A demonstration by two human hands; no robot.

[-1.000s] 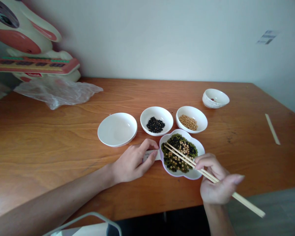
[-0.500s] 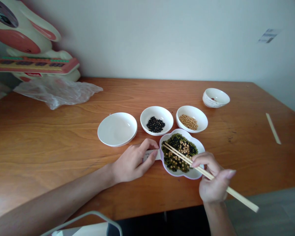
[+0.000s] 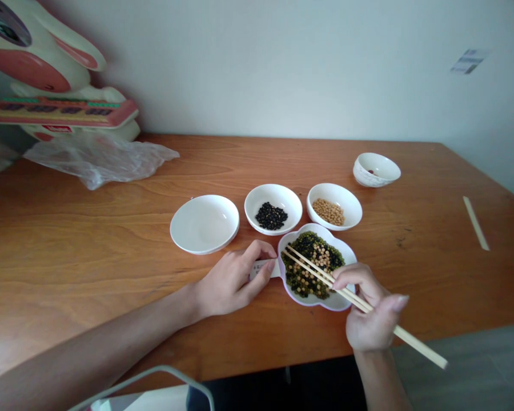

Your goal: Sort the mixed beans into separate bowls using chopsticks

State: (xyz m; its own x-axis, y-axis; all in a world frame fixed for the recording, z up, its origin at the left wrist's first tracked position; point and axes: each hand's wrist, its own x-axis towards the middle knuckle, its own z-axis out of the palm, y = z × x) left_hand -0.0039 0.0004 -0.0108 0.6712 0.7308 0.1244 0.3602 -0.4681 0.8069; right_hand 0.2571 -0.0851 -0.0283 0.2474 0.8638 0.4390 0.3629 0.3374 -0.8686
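Observation:
A flower-shaped white dish [image 3: 340, 301] near the table's front edge holds mixed green, black and yellow beans. My right hand [image 3: 370, 314] grips a pair of wooden chopsticks [image 3: 321, 274] whose tips rest over the left part of the beans. My left hand [image 3: 233, 279] lies on the table with thumb and fingers pinched on the dish's small labelled handle [image 3: 261, 267]. Behind stand three white bowls: an empty one [image 3: 204, 224], one with black beans [image 3: 273, 208] and one with yellow beans [image 3: 334, 206].
A small patterned cup [image 3: 376, 169] stands at the back right. A single chopstick wrapper or stick [image 3: 475, 222] lies far right. A crumpled clear plastic bag [image 3: 98, 160] and a rabbit-shaped toy [image 3: 47, 68] sit at the back left. A chair back [image 3: 154, 382] shows below.
My right hand has drawn a little left and inward with the chopsticks, their tips staying over the beans. My left hand has not moved.

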